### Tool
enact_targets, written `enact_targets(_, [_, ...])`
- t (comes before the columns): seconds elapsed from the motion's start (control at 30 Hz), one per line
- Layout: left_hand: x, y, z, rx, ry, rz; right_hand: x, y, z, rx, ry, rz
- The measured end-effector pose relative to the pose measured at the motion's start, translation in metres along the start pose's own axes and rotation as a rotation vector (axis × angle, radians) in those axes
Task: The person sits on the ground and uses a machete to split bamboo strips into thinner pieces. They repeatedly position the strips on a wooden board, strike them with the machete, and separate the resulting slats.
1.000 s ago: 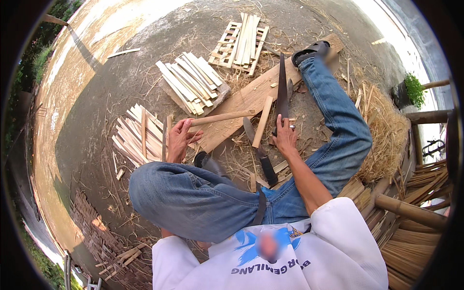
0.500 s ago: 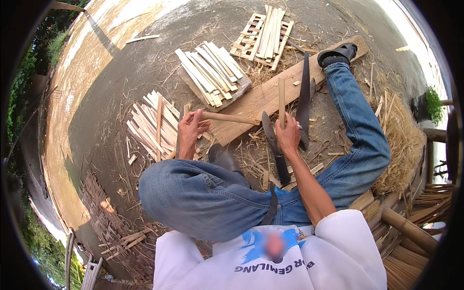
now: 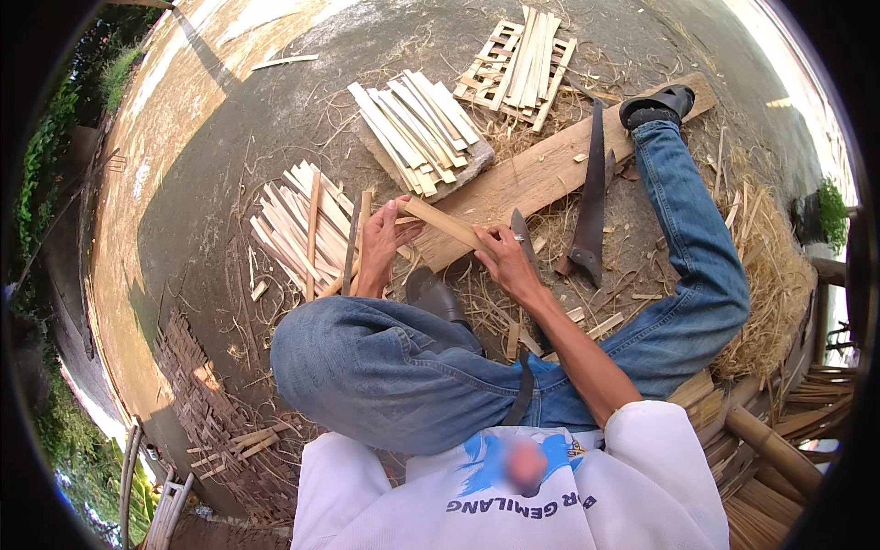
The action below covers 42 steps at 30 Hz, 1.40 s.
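Observation:
My left hand (image 3: 380, 244) is closed around one end of a flat bamboo strip (image 3: 444, 223), above the near end of the wooden plank. My right hand (image 3: 507, 260) pinches the strip's other end, so it slants down to the right between both hands. Whether a second strip lies against it, I cannot tell. Just behind my right fingers shows the blade of a knife (image 3: 521, 229); my right hand and forearm hide most of the rest. Beside my left wrist, another narrow strip (image 3: 363, 225) stands at a steep angle.
The plank (image 3: 518, 183) runs off to the far right, under my shoe (image 3: 660, 105). A long dark blade (image 3: 591, 206) lies across it. Piles of pale strips (image 3: 298, 229) lie left, with more on a stone block (image 3: 477, 160). Shavings (image 3: 770, 293) heap up at right.
My right hand has moved left, bringing its upright strip over to the one in my left hand. Only one strip shows clearly between the hands now. The view has shifted slightly.

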State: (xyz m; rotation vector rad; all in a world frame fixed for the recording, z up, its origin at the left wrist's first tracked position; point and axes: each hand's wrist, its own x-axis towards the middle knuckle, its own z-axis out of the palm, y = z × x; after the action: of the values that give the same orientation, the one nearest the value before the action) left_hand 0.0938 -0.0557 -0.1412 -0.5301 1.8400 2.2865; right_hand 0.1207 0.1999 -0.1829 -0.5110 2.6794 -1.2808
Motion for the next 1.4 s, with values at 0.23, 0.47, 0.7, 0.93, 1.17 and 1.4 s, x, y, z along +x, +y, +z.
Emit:
enact_targets(0.23, [0.002, -0.007, 0.009, 0.098, 0.057, 0.199, 0.021, 0.006, 0.006, -0.039, 0.010, -0.002])
enact_targets(0.47, [0.002, -0.009, 0.011, 0.115, 0.116, 0.223, 0.025, 0.004, 0.008, -0.004, 0.000, 0.010])
enact_targets(0.7, [0.003, -0.011, 0.013, 0.162, 0.155, 0.259, 0.026, 0.002, 0.016, -0.020, -0.040, 0.052])
enact_targets(0.93, [0.003, -0.012, 0.012, 0.179, 0.170, 0.274, 0.027, 0.000, 0.019, -0.019, -0.068, 0.076])
enact_targets(1.17, [0.004, -0.016, 0.010, 0.169, 0.182, 0.278, 0.028, -0.001, 0.023, 0.020, -0.029, 0.061])
enact_targets(1.4, [0.005, -0.019, 0.009, 0.239, 0.187, 0.340, 0.029, 0.000, 0.026, 0.020, -0.040, 0.082])
